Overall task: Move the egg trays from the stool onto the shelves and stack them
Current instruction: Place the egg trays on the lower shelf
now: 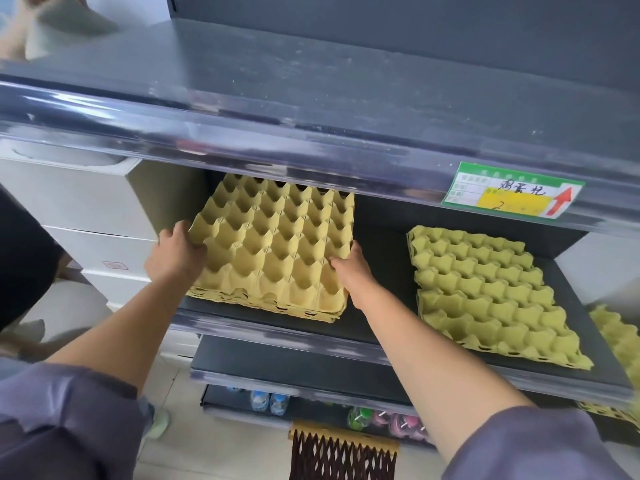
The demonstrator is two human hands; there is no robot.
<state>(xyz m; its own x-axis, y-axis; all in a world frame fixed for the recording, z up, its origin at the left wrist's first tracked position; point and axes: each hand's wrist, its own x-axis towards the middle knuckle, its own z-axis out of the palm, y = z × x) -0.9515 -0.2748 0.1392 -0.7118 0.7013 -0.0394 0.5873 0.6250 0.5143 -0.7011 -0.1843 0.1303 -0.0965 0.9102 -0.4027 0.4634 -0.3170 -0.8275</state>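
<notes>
A yellow cardboard egg tray (273, 244) lies on top of a low stack of the same trays at the left of the dark middle shelf (381, 271). My left hand (175, 254) grips the tray's left edge, fingers curled over the rim. My right hand (348, 266) holds its right edge, fingers hooked into the cups. A second stack of yellow egg trays (491, 292) sits at the right of the same shelf, apart from both hands. More yellow trays (620, 337) show at the far right edge, partly cut off. The stool is out of view.
The upper shelf's front rail (277, 133) overhangs the trays, carrying a green and yellow price label (512, 194). White boxes (86, 216) stand to the left. Lower shelves hold water bottles (268, 401) and coloured items (381, 419). A brown mesh item (341, 455) hangs below.
</notes>
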